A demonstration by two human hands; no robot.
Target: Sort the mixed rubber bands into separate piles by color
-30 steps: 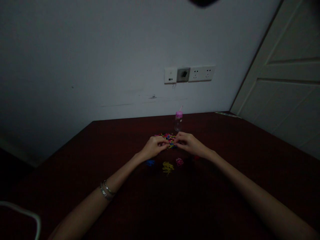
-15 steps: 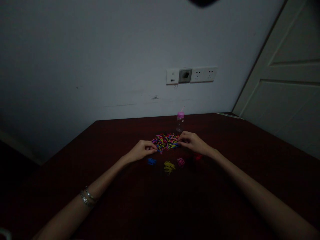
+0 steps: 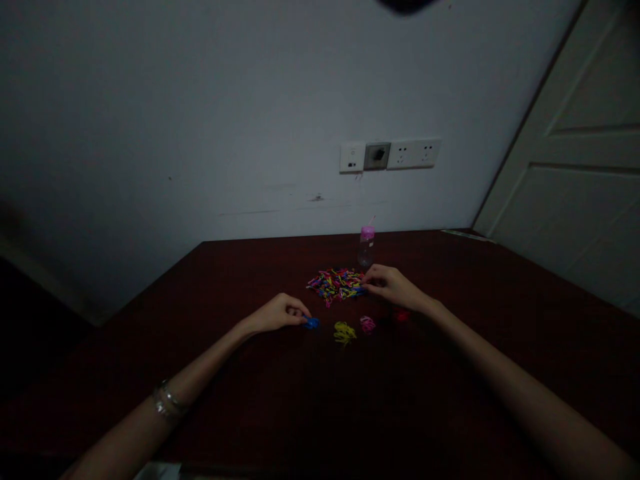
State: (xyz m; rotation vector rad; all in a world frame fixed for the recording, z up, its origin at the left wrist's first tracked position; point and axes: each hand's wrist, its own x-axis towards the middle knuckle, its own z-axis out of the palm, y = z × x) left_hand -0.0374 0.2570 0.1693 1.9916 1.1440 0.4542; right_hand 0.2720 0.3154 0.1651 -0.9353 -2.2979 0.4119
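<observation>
A heap of small multicoloured rubber bands [image 3: 336,285] lies on the dark red table. My left hand [image 3: 281,312] is closed in a pinch at the little blue pile of bands [image 3: 312,323], fingertips touching it; a blue band seems to be between them. My right hand [image 3: 387,283] pinches at the right edge of the heap, and what its fingertips hold is too small to make out. Nearer me lie a yellow pile [image 3: 345,333] and a pink pile [image 3: 367,325]. Red bands [image 3: 401,315] lie below my right hand, partly in shadow.
A clear bottle with a pink lid [image 3: 367,232] stands behind the heap. Wall sockets [image 3: 390,155] sit above the table's back edge. To the right is a pale panelled door [image 3: 575,193]. The room is dim.
My left hand has moved from the heap's left edge toward me, down to the blue pile. My right hand stays at the heap's right edge. The view has shifted slightly.
</observation>
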